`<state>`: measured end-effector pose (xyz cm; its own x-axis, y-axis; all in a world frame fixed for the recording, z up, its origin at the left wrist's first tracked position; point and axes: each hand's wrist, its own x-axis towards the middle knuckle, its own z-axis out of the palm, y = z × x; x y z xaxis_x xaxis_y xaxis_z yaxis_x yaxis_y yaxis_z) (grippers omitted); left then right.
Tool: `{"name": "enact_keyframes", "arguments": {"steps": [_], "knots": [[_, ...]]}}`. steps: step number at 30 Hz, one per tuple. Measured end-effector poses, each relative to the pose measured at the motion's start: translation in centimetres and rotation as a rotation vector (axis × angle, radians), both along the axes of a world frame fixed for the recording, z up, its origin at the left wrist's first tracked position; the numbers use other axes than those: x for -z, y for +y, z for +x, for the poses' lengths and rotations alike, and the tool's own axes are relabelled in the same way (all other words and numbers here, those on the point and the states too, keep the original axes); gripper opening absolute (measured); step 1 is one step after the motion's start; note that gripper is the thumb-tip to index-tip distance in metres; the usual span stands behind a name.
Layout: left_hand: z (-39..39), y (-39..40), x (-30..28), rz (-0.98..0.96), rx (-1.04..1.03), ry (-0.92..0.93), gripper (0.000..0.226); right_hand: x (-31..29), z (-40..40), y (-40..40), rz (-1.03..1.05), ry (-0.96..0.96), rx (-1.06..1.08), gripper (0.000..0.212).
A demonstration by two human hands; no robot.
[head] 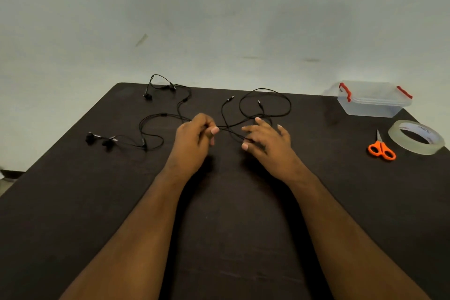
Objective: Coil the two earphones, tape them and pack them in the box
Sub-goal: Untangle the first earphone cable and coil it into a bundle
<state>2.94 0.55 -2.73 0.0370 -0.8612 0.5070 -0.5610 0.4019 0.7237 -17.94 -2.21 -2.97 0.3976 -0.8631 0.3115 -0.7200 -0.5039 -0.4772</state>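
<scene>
Two black wired earphones lie uncoiled and crossing each other on the dark table point(219, 214). One earphone point(180, 100) has its buds at the far left edge. The other earphone point(143, 143) has its buds at the near left. Their cords loop to the right, with two plugs near the far middle. My left hand point(194, 139) pinches a cord at the crossing. My right hand point(266, 139) has its fingers spread and pinches the same cord with thumb and forefinger. A clear box point(372, 101) with red latches stands at the far right, lid on.
A roll of clear tape point(416, 136) lies at the right edge of the table. Orange-handled scissors point(381, 148) lie just left of the roll. A pale wall rises behind the table. The table's left edge runs diagonally.
</scene>
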Motion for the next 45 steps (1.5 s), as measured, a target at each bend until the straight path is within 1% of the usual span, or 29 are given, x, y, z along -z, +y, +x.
{"name": "enact_keyframes", "arguments": {"steps": [2, 5, 6, 8, 9, 10, 11, 12, 13, 14, 16, 18, 20, 22, 24, 26, 27, 28, 29, 31, 32, 33, 35, 37, 39, 41, 42, 43, 45], "knots": [[1.1, -0.1, 0.0, -0.005, -0.158, 0.081, 0.007, -0.1, -1.2, 0.2, -0.019, -0.126, -0.007, 0.008], [3.9, -0.3, -0.3, -0.044, -0.592, 0.233, 0.004, -0.8, -3.8, 0.4, 0.042, -0.446, 0.05, 0.009], [4.8, -0.3, -0.5, -0.006, -0.711, 0.22, 0.008, -0.9, -4.3, 0.5, 0.064, -0.536, 0.074, 0.011], [5.2, -0.6, -0.6, 0.129, -0.878, -0.027, 0.017, -1.0, -4.5, 0.6, 0.057, -0.586, 0.074, 0.012], [4.4, -0.8, -0.6, 0.142, -0.884, -0.172, 0.026, -1.0, -4.1, 0.6, 0.043, -0.561, 0.059, 0.01], [3.1, -0.8, -0.9, 0.086, -0.81, -0.279, 0.035, -0.9, -3.6, 0.5, 0.016, -0.517, 0.043, 0.007], [1.3, -0.9, -1.1, -0.005, -0.646, -0.324, 0.042, -0.8, -3.1, 0.5, -0.015, -0.473, 0.033, 0.005], [-0.8, -0.8, -1.3, -0.064, -0.439, -0.312, 0.045, -0.7, -2.5, 0.3, -0.046, -0.439, 0.025, 0.005], [-2.6, -0.7, -1.2, -0.053, -0.242, -0.261, 0.044, -0.7, -2.1, 0.1, -0.071, -0.42, 0.019, 0.005], [-4.1, -0.3, -1.1, 0.004, -0.104, -0.209, 0.04, -0.7, -1.9, -0.1, -0.093, -0.414, 0.012, 0.006], [-5.3, 0.0, -0.5, 0.085, 0.005, -0.16, 0.023, -0.8, -1.8, -0.3, -0.104, -0.421, 0.007, 0.005], [-4.8, -0.2, -0.3, 0.025, 0.019, -0.128, 0.014, -0.8, -2.2, -0.2, -0.072, -0.44, 0.017, 0.004], [-3.2, -0.6, -0.6, -0.067, -0.092, -0.053, 0.014, -0.8, -2.8, -0.2, -0.057, -0.468, 0.049, 0.004], [-0.3, -1.0, -1.0, -0.126, -0.375, 0.05, 0.015, -1.1, -3.7, -0.4, -0.055, -0.503, 0.083, 0.005], [3.2, -0.8, -1.3, -0.074, -0.708, 0.101, 0.022, -1.2, -4.3, -0.5, -0.064, -0.538, 0.109, 0.003], [4.7, -0.3, -1.6, 0.071, -0.956, -0.031, 0.025, -1.0, -4.1, -0.6, -0.088, -0.537, 0.116, 0.003], [4.2, 0.0, -1.8, 0.085, -0.978, -0.136, 0.032, -1.0, -3.6, -0.6, -0.106, -0.504, 0.099, 0.004], [2.9, 0.3, -1.9, 0.021, -0.911, -0.255, 0.04, -0.9, -2.9, -0.5, -0.123, -0.453, 0.067, 0.005], [1.0, 0.7, -2.1, -0.095, -0.771, -0.362, 0.045, -0.7, -2.0, -0.3, -0.139, -0.399, 0.028, 0.007], [-2.9, 1.0, -1.6, -0.251, -0.374, -0.453, 0.042, -0.7, -0.7, -0.1, -0.172, -0.331, -0.041, 0.009], [-4.4, 1.2, -1.2, -0.241, -0.203, -0.422, 0.039, -0.7, -0.5, 0.0, -0.184, -0.321, -0.061, 0.009], [-5.4, 1.3, -0.8, -0.176, -0.079, -0.339, 0.036, -0.8, -0.5, 0.1, -0.183, -0.326, -0.069, 0.009], [-5.7, 1.6, -0.4, 0.01, 0.036, -0.127, 0.028, -0.8, -1.0, 0.2, -0.129, -0.37, -0.055, 0.007], [-5.1, 1.4, -0.1, 0.124, 0.064, -0.016, 0.018, -0.8, -1.7, 0.3, -0.035, -0.435, -0.032, 0.006], [-4.0, 1.1, -0.3, 0.092, -0.031, 0.073, 0.009, -1.0, -2.3, 0.4, 0.082, -0.52, -0.01, 0.007], [-2.4, 0.8, -0.6, 0.041, -0.184, 0.196, 0.009, -1.4, -3.0, 0.5, 0.162, -0.59, 0.033, 0.006], [-1.8, 0.7, -0.7, 0.042, -0.229, 0.216, 0.009, -1.5, -3.4, 0.5, 0.184, -0.6, 0.053, 0.006], [-1.4, 0.8, -0.7, 0.051, -0.246, 0.207, 0.009, -1.4, -3.7, 0.5, 0.2, -0.586, 0.059, 0.008], [-1.0, 0.8, -0.7, 0.057, -0.25, 0.183, 0.008, -0.9, -4.1, 0.5, 0.205, -0.47, 0.04, 0.009]]}}
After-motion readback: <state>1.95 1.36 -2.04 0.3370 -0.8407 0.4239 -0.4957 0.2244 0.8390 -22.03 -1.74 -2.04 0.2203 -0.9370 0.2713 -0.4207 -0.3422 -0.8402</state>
